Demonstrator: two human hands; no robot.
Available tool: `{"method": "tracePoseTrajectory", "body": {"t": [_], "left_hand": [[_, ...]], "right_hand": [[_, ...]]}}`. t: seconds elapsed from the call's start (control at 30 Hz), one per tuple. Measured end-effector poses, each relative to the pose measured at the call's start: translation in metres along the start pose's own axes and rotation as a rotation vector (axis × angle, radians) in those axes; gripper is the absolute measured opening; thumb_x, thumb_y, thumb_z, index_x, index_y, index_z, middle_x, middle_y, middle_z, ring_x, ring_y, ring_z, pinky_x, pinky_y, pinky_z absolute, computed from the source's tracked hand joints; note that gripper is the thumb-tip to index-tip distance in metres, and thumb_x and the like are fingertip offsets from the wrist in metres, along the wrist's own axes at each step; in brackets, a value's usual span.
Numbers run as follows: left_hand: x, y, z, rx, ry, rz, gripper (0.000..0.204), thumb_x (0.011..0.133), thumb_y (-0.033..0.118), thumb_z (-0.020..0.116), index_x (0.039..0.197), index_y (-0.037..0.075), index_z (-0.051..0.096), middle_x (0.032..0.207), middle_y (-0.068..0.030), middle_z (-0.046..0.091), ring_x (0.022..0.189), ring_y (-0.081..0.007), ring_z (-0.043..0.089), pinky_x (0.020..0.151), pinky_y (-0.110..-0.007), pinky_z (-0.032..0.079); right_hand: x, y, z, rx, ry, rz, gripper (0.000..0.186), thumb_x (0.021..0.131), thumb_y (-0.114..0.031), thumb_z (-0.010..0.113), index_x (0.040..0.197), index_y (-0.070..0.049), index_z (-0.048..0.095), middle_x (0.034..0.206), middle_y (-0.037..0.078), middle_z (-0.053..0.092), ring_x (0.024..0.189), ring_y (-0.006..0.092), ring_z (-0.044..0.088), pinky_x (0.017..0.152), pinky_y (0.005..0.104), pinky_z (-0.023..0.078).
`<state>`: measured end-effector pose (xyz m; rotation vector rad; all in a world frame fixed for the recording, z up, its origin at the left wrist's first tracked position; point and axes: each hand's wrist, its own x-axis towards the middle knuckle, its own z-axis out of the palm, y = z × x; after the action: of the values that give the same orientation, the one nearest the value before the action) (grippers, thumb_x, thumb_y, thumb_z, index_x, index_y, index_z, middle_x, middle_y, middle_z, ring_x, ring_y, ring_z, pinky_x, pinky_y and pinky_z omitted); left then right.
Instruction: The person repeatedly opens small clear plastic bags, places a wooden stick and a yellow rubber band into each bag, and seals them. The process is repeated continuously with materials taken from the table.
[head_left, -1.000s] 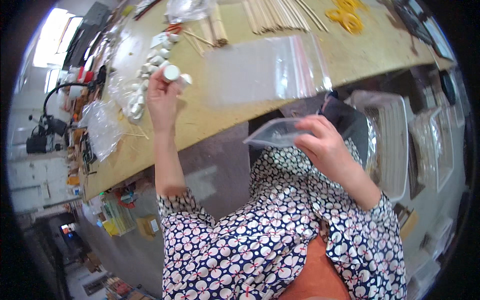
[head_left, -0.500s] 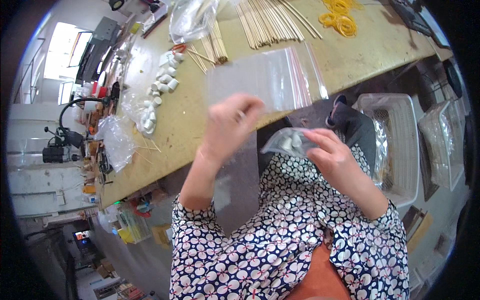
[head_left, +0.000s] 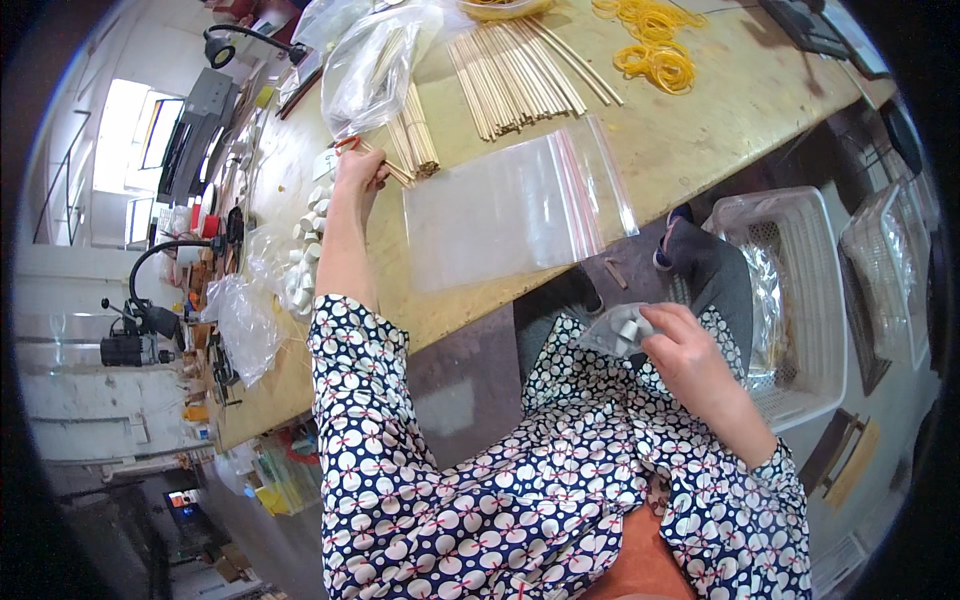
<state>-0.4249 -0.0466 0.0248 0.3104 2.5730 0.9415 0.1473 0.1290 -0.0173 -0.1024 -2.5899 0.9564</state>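
Reaches with the left hand (head_left: 362, 172) to the thin sticks (head_left: 400, 174), with fingers curled in; cannot tell whether gripping. Pinches with the right hand (head_left: 688, 352) one edge of a small clear bag (head_left: 600, 335), above the patterned clothing (head_left: 560, 400), with white pieces (head_left: 629, 329) inside. Could spill these on loosening the pinch or tipping the bag. Could scatter the loose white cylinders (head_left: 302, 288), just beside the left forearm (head_left: 347, 250), by sweeping back over the table (head_left: 720, 125). Could drag the neighbouring stick bundle (head_left: 414, 128) through grasping so close.

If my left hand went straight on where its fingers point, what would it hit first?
Probably the loose, thin, pale wooden sticks, just beside your left hand; whether they touch is unclear.
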Motion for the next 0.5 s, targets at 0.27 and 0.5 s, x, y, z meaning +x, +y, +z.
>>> {"method": "tracePoseTrajectory", "body": {"t": [0.27,0.5], "left_hand": [[-0.054,0.033,0.005,0.129,0.054,0.033,0.022,0.084,0.01,0.064,0.063,0.008,0.055,0.055,-0.0021,0.057,0.039,-0.0103,0.045,0.04,-0.028,0.034],[-0.056,0.004,-0.006,-0.527,0.0,-0.032,0.016,0.089,0.012,0.071,0.077,0.008,0.062,0.063,-0.0017,0.062,0.044,-0.0078,0.05,0.042,-0.021,0.039]], "right_hand": [[0.009,-0.002,-0.002,-0.059,-0.031,-0.04,0.012,0.078,-0.001,0.064,0.088,0.004,0.062,0.125,0.022,0.065,0.123,0.0397,0.06,0.102,0.0447,0.053],[0.006,-0.007,-0.003,-0.091,-0.011,-0.04,0.013,0.078,-0.001,0.065,0.09,0.004,0.066,0.124,0.022,0.066,0.122,0.0378,0.061,0.102,0.0431,0.054]]}}
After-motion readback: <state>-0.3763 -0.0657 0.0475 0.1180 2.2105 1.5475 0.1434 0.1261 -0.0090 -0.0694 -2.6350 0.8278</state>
